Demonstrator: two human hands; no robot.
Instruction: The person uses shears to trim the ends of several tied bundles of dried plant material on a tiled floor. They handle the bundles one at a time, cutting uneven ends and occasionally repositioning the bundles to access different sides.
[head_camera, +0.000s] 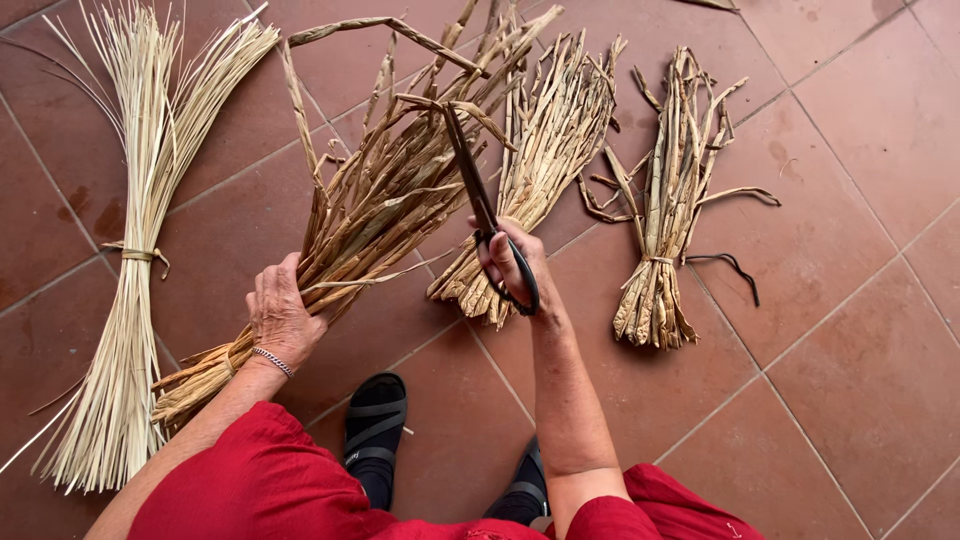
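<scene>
Holding a bundle of dried leaves (370, 210) in my left hand (282, 318), I have my fingers wrapped round its lower part, my grip clamped firmly on the stalks. The bundle slants up and away from me, its cut base near my left knee and its loose tips fanning out at the top.

My right hand (512, 262) has its fingers through the loop handle of a pair of black scissors (478, 195), closed round it. The blades point up into the ragged tips of the bundle and look nearly together; I cannot tell whether they bite on a leaf.

On the tiled floor (860, 380) lie three more bundles: a pale, thin-stalked one (135, 250) well to the left, tied at its middle, a short brown one (545, 160) just behind my right hand, and another (665, 210) further right, apart from the rest. A dark cord (730, 265) lies beside that last one.

Bare tiles stretch to the right and lower right. My sandalled feet (375, 430) rest below the hands.
</scene>
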